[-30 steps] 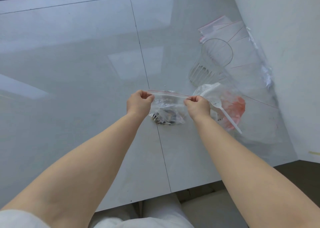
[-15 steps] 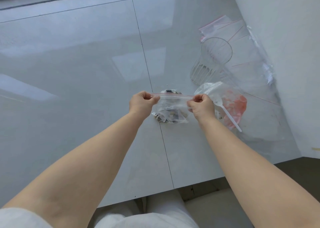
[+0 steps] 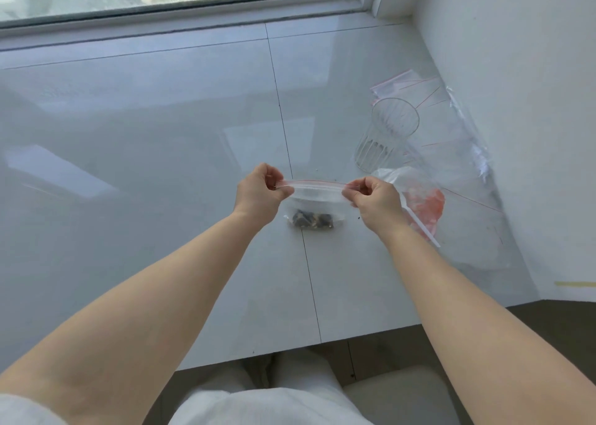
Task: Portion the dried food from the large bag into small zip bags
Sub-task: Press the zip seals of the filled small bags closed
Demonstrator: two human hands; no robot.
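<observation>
Here both hands [image 3: 317, 195] stretch zip bag [image 3: 314, 198] left-to-right.

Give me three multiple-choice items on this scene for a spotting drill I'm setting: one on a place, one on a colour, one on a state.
1. Where does the glass stand?
A. beyond the right hand
B. by the left elbow
C. on the window frame

2. What colour is the line along the zip bag's top edge?
A. blue
B. green
C. red

3. How is the zip bag held?
A. lying flat, untouched
B. pinched at both top corners
C. hanging from one hand

Answers:
1. A: the glass stands upright on the counter, farther off than the right hand and nearer the wall.
2. C: a thin red line runs along the top between the hands.
3. B: the left hand and right hand each pinch one end of the top; the dark dried food sits at the bottom.
</observation>
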